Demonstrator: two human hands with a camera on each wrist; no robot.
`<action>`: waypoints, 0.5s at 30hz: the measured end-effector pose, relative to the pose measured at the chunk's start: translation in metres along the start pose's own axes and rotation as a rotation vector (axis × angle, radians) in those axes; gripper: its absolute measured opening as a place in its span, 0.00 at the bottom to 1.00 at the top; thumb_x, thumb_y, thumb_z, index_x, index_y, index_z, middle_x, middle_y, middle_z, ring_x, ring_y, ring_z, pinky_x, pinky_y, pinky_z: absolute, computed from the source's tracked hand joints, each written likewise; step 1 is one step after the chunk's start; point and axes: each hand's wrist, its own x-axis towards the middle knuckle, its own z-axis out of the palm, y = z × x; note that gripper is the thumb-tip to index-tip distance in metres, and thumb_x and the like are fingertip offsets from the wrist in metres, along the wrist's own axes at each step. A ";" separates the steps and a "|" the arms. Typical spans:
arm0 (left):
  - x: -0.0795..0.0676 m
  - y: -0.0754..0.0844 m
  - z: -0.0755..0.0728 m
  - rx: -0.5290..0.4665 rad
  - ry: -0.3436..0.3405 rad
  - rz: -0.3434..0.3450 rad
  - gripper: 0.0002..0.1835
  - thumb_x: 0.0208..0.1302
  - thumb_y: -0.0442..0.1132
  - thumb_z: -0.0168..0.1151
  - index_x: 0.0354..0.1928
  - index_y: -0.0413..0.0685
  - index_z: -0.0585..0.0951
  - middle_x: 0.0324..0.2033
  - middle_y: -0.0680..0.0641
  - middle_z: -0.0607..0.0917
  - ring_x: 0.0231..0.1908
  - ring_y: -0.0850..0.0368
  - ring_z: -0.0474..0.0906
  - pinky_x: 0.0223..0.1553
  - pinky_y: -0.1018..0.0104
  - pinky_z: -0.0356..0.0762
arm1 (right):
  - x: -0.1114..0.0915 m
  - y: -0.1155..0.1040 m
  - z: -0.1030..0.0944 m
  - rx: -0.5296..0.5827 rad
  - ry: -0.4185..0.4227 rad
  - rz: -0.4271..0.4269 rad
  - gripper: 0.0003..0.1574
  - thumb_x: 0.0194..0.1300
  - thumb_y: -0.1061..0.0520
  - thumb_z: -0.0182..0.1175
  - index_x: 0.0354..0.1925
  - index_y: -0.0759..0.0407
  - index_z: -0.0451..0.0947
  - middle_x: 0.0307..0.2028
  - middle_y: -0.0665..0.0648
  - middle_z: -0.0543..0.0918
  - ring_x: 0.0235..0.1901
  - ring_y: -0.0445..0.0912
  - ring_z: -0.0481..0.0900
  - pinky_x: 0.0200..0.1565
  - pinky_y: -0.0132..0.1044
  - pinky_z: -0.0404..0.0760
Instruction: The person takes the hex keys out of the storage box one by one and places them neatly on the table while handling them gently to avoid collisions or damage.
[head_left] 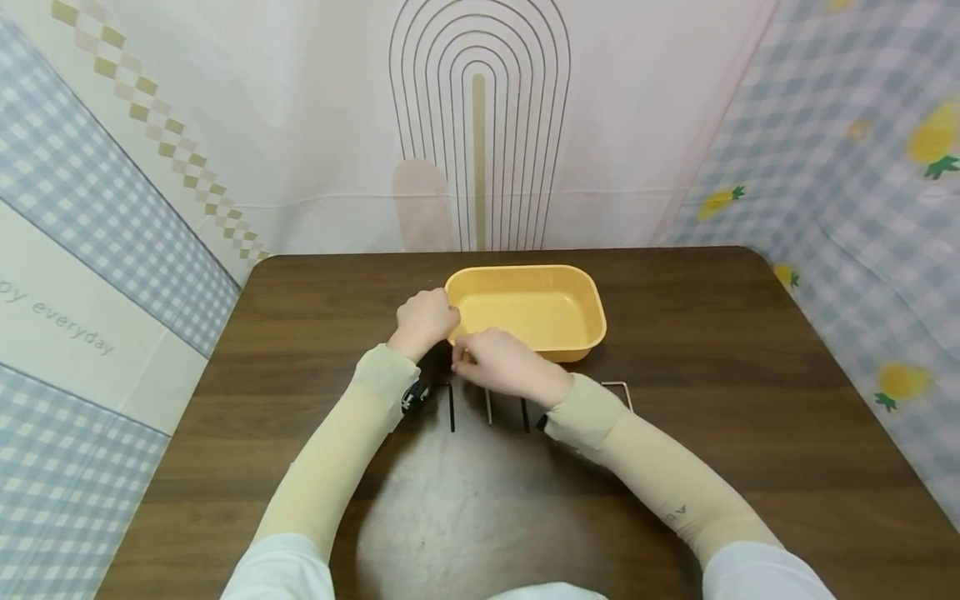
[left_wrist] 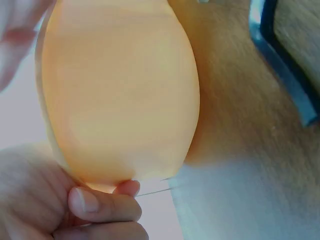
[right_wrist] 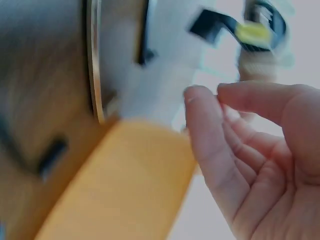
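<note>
A shallow yellow plastic basin (head_left: 581, 337) stands on the table. My left hand (head_left: 426, 318) is at its left end; in the left wrist view curled fingers and the thumb pinch the basin's rim. Over the near-left corner is my right hand (head_left: 504, 360). In the right wrist view its thumb and index fingertips come close together, with nothing visible between them. Several L-shaped hex keys lie in front of the basin: a black one (head_left: 452, 410), a lighter metal one (head_left: 489, 408), another black one (head_left: 525, 415) and a pale one (head_left: 624, 390) on the right, partly hidden by the forearm.
The brown wooden table (head_left: 750, 350) has rounded far corners. A white patterned curtain (head_left: 322, 125) hangs behind it, with checked cloth (head_left: 847, 208) along the right side. A black wrist camera (head_left: 414, 397) sits on the left wrist.
</note>
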 end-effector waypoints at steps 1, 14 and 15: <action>0.001 -0.001 0.000 -0.012 -0.002 -0.005 0.12 0.65 0.42 0.50 0.27 0.47 0.77 0.23 0.45 0.80 0.25 0.48 0.78 0.25 0.51 0.74 | -0.004 0.003 -0.007 0.028 0.034 0.021 0.04 0.69 0.56 0.61 0.38 0.55 0.81 0.27 0.48 0.82 0.26 0.41 0.78 0.33 0.36 0.77; 0.007 -0.017 -0.003 -0.105 -0.013 -0.023 0.31 0.76 0.62 0.39 0.44 0.44 0.82 0.37 0.41 0.84 0.39 0.43 0.82 0.40 0.46 0.77 | -0.062 0.068 -0.075 0.287 0.515 0.206 0.14 0.74 0.51 0.59 0.52 0.57 0.79 0.27 0.55 0.83 0.21 0.50 0.81 0.24 0.36 0.77; 0.006 -0.020 -0.004 -0.121 -0.008 -0.021 0.34 0.76 0.65 0.36 0.48 0.43 0.82 0.41 0.40 0.85 0.43 0.42 0.82 0.42 0.44 0.77 | -0.067 0.073 -0.078 0.283 0.531 0.224 0.14 0.74 0.51 0.59 0.52 0.56 0.79 0.27 0.55 0.83 0.22 0.51 0.81 0.24 0.35 0.77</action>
